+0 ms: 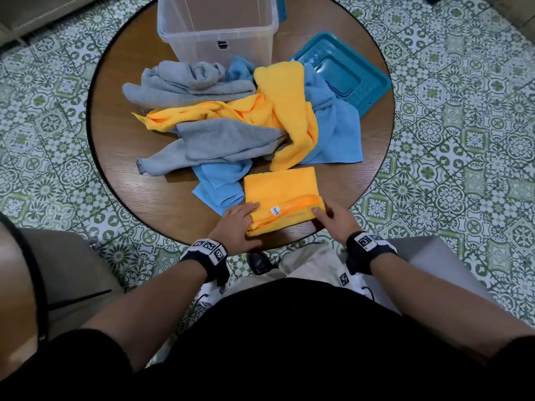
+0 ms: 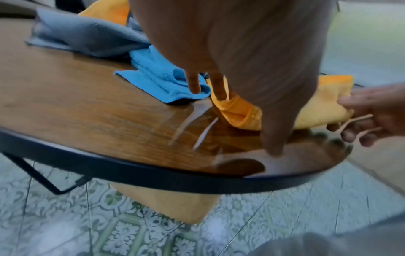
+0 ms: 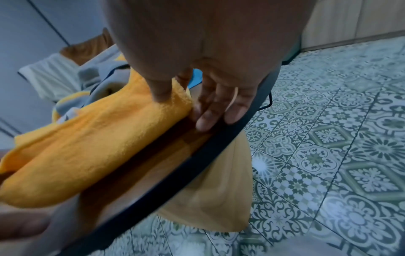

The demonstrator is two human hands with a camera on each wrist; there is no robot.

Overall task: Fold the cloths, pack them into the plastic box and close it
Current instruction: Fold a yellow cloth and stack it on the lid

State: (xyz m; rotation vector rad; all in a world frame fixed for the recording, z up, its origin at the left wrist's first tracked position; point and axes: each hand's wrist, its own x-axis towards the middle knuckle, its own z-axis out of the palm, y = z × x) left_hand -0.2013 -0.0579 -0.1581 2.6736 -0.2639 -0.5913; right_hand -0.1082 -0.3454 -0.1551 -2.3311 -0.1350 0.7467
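Observation:
A folded yellow cloth (image 1: 279, 189) lies at the near edge of the round wooden table (image 1: 139, 198), its near part rolled over with a white label on top. My left hand (image 1: 252, 224) grips its near-left corner, fingers on top and thumb below (image 2: 245, 123). My right hand (image 1: 324, 218) pinches the near-right corner, thumb on top (image 3: 186, 110). The clear plastic box (image 1: 220, 44) stands open at the far side. Its teal lid (image 1: 347, 79) lies to the right.
A loose pile fills the table's middle: grey cloths (image 1: 191, 82), a long yellow cloth (image 1: 286, 111) and blue cloths (image 1: 338, 134). One blue cloth (image 2: 157, 74) lies just left of the folded one. The patterned tile floor (image 1: 463, 169) surrounds the table.

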